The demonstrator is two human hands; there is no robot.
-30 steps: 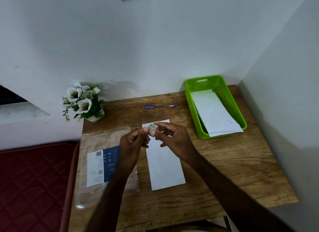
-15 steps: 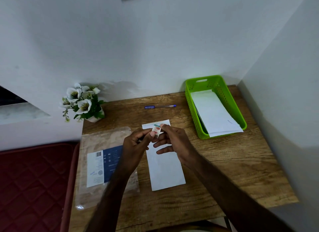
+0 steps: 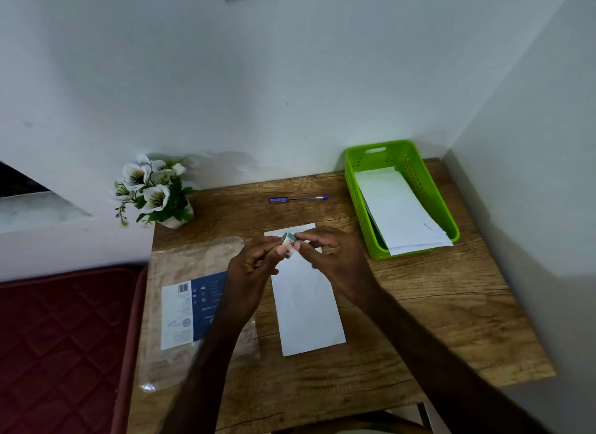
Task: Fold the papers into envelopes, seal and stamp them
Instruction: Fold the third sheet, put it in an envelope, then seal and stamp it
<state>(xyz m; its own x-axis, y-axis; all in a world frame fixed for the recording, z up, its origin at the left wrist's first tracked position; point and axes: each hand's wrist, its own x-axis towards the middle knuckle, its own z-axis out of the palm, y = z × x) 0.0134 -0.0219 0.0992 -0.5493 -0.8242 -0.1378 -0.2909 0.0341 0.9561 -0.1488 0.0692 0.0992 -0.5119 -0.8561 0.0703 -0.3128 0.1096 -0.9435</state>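
Stamp pinched between left hand and right hand, directly above far end of envelope; envelope's long axis runs toward person.

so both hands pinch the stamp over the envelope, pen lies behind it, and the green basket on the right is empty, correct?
Not quite. The head view shows the green basket holds white papers, not empty. The rest stands: left hand and right hand pinch the stamp over the envelope, pen behind it.

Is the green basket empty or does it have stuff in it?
Not empty. The green basket holds white papers or envelopes stacked inside, their front corners sticking out over its near rim.
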